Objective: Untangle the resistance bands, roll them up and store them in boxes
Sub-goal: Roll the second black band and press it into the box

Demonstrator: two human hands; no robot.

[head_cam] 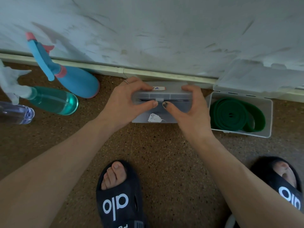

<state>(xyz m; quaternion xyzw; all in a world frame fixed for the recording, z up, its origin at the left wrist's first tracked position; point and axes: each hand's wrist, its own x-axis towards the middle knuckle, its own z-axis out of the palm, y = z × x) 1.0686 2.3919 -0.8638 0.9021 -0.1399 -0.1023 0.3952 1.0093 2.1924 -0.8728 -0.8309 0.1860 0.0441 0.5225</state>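
Note:
A clear plastic box [169, 94] sits on the floor against the wall, its lid down with a thin dark gap at the front latch. My left hand [130, 99] grips its left end, fingers over the lid and thumb at the latch. My right hand [189, 104] grips its right end the same way, thumb next to the latch. Something dark shows inside, but I cannot tell what. To the right stands a second clear box [266, 129], lid [256, 76] open against the wall, with a rolled green resistance band [230, 115] inside.
A blue spray bottle [74, 79], a teal spray bottle [52, 100] and a clear bottle [16, 113] lie at the left on the brown speckled floor [156, 145]. A cream baseboard [98, 69] runs along the white wall. My feet in black slides [120, 198] are below.

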